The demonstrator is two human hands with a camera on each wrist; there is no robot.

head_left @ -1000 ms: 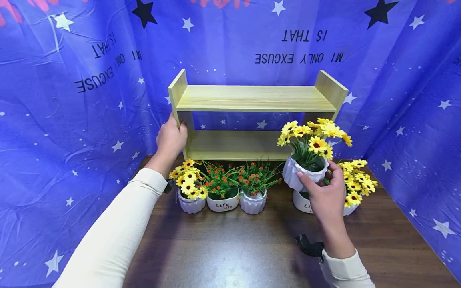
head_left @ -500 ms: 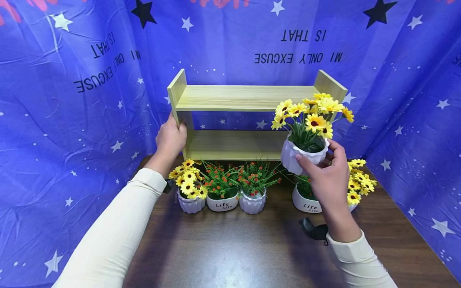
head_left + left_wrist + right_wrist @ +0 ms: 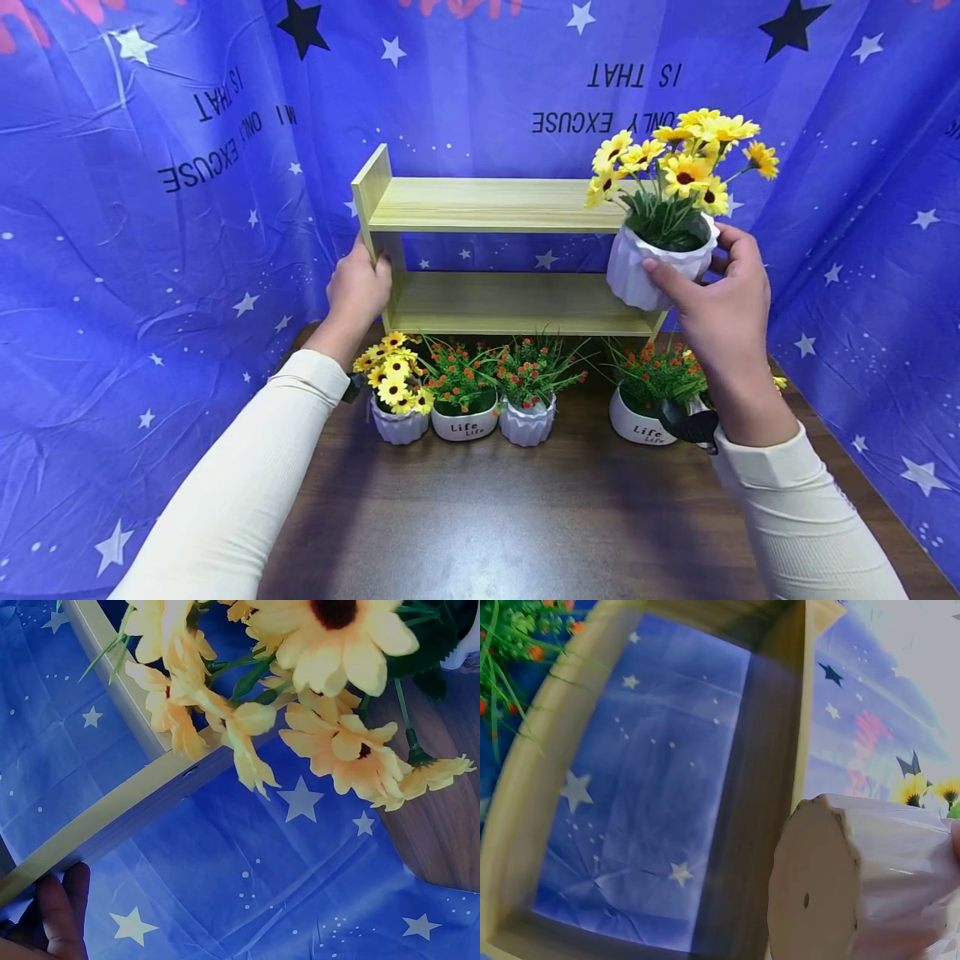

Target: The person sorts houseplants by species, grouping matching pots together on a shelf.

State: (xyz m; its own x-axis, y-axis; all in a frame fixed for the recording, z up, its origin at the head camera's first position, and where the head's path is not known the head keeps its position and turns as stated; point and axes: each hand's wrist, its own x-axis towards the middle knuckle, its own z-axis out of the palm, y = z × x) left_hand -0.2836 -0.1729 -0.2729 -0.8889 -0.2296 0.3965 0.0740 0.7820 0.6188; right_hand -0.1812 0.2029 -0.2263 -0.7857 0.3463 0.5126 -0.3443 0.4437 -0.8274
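My left hand [image 3: 358, 287] grips the left side panel of a light wooden two-tier shelf [image 3: 517, 205], below its upper board. In the left wrist view, the fingertips [image 3: 58, 907] show against the panel's edge. My right hand [image 3: 726, 312] holds a ribbed white flowerpot [image 3: 651, 271] of yellow daisy-like flowers [image 3: 686, 173], thumb on the near side. That pot is in the air before the shelf's right end and hides part of it. The right wrist view shows the pot's underside [image 3: 814, 889] with a small hole, beside the shelf frame.
On the brown table [image 3: 480, 517], before the shelf, stand a pot of yellow flowers [image 3: 397, 417] and two red-flowered plants [image 3: 465, 412] [image 3: 527, 417]. Farther right is another red-flowered plant [image 3: 645, 417], with yellow flowers [image 3: 780, 383] mostly behind my right arm. Blue starry cloth [image 3: 480, 100] surrounds everything.
My right hand has lifted the pot of yellow flowers from just above the table plants to near the upper board, lastly moving rightward. The left hand and shelf have stayed put.
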